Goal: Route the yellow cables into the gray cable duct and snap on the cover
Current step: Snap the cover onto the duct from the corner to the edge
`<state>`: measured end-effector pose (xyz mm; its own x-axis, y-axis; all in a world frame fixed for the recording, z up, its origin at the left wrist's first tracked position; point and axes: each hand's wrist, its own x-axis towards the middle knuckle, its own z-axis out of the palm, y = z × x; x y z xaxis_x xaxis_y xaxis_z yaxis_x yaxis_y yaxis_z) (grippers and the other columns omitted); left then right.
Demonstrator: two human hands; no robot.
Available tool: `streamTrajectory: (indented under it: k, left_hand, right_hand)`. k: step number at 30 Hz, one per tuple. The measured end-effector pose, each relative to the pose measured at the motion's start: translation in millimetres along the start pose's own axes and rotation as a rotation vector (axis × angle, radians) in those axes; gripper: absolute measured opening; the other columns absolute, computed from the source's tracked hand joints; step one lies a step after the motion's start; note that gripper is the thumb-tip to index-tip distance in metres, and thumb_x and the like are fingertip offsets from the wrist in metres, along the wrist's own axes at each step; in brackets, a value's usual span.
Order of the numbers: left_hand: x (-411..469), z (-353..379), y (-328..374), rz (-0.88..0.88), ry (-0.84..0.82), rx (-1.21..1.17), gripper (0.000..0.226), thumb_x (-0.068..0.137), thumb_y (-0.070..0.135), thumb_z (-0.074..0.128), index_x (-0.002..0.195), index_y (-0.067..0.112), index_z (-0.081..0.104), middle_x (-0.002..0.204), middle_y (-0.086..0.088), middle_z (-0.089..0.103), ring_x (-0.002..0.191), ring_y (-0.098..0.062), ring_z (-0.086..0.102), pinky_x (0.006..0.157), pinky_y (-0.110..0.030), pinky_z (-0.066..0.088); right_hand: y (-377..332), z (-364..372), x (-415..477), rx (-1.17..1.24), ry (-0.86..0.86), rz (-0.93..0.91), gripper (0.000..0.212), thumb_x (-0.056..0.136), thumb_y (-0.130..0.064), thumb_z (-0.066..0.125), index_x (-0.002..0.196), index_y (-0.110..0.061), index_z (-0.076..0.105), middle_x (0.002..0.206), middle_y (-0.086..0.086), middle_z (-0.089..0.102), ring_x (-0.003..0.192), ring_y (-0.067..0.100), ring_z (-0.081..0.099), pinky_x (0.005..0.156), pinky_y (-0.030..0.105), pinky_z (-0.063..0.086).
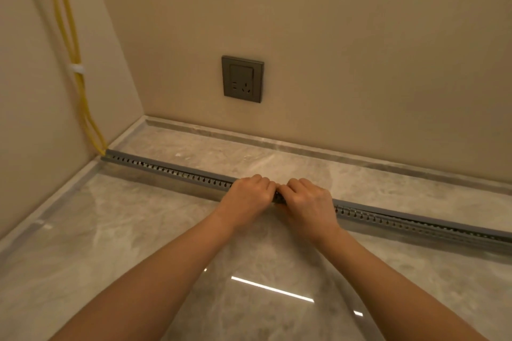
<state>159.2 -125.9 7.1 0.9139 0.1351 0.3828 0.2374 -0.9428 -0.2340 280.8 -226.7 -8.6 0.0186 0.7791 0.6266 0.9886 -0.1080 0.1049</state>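
A long gray slotted cable duct (pixel 171 170) lies across the glossy marble floor, from the left wall corner to the right edge of view. A flat gray cover (pixel 415 216) lies along its top. Two yellow cables (pixel 69 36) run down the left wall, pass a white clip (pixel 76 68) and enter the duct's left end (pixel 106 153). My left hand (pixel 249 192) and my right hand (pixel 310 198) sit side by side on the duct's middle, fingers curled over its top. Inside the duct the cables are hidden.
A dark gray wall socket (pixel 242 79) is set in the back wall above the duct. A marble skirting (pixel 304 149) runs along the back wall and another along the left wall. The floor (pixel 263 271) reflects ceiling lights.
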Motion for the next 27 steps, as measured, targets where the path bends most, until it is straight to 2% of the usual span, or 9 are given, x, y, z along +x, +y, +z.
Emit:
streamTrajectory:
  k: [1, 3, 6, 12, 16, 21, 27]
  left_hand:
    - [2, 0, -1, 0.015, 0.012, 0.021, 0.022, 0.073, 0.011, 0.045, 0.066, 0.013, 0.065, 0.058, -0.001, 0.060, 0.050, -0.016, 0.058, 0.040, -0.023, 0.040]
    - [4, -3, -3, 0.059, -0.010, 0.031, 0.004, 0.066, 0.009, 0.067, 0.066, 0.012, 0.065, 0.057, -0.001, 0.060, 0.048, -0.016, 0.057, 0.039, -0.022, 0.039]
    - [7, -2, -3, 0.055, -0.055, 0.028, 0.022, 0.052, 0.008, 0.082, 0.066, 0.012, 0.065, 0.056, -0.002, 0.060, 0.048, -0.016, 0.057, 0.038, -0.022, 0.038]
    - [9, 2, -4, 0.060, -0.062, 0.050, 0.027, 0.045, 0.010, 0.085, 0.063, 0.012, 0.065, 0.054, -0.001, 0.059, 0.046, -0.015, 0.054, 0.036, -0.022, 0.035]
    - [11, 4, -6, 0.066, -0.078, 0.049, 0.029, 0.043, 0.010, 0.086, 0.063, 0.011, 0.064, 0.053, -0.001, 0.059, 0.045, -0.016, 0.054, 0.036, -0.021, 0.034]
    - [10, 4, -6, 0.078, -0.040, 0.022, 0.025, 0.047, 0.005, 0.083, 0.062, 0.010, 0.064, 0.052, -0.002, 0.059, 0.044, -0.016, 0.053, 0.036, -0.022, 0.035]
    - [11, 3, -7, 0.070, -0.060, -0.005, 0.026, 0.046, 0.010, 0.086, 0.059, 0.011, 0.063, 0.050, -0.002, 0.059, 0.043, -0.017, 0.053, 0.036, -0.021, 0.035]
  right_hand:
    - [1, -1, 0, 0.002, -0.003, 0.009, 0.025, 0.056, -0.017, 0.087, 0.074, -0.013, 0.070, 0.059, 0.002, 0.059, 0.049, 0.019, 0.054, 0.037, 0.024, 0.036]
    - [1, -1, 0, 0.017, -0.023, 0.051, 0.025, 0.056, -0.017, 0.087, 0.075, -0.015, 0.071, 0.061, 0.001, 0.060, 0.050, 0.018, 0.055, 0.038, 0.023, 0.036]
    - [3, -2, -2, 0.038, -0.051, 0.086, 0.027, 0.058, -0.016, 0.085, 0.081, -0.016, 0.072, 0.066, -0.001, 0.063, 0.055, 0.018, 0.058, 0.040, 0.025, 0.041]
    - [16, -7, -13, 0.052, -0.055, 0.120, 0.031, 0.058, -0.009, 0.083, 0.087, -0.014, 0.073, 0.072, 0.001, 0.065, 0.059, 0.022, 0.060, 0.044, 0.028, 0.045]
    - [27, -14, -22, 0.019, -0.071, 0.126, 0.037, 0.053, -0.013, 0.086, 0.087, -0.013, 0.073, 0.074, 0.002, 0.066, 0.061, 0.022, 0.061, 0.045, 0.028, 0.045]
    - [30, -19, -21, -0.008, -0.095, 0.134, 0.035, 0.046, -0.017, 0.089, 0.078, -0.015, 0.075, 0.063, 0.000, 0.064, 0.055, 0.020, 0.061, 0.038, 0.023, 0.039]
    - [34, -18, -17, 0.018, -0.125, 0.098, 0.031, 0.047, -0.017, 0.088, 0.075, -0.015, 0.074, 0.060, 0.000, 0.064, 0.052, 0.022, 0.060, 0.035, 0.026, 0.042]
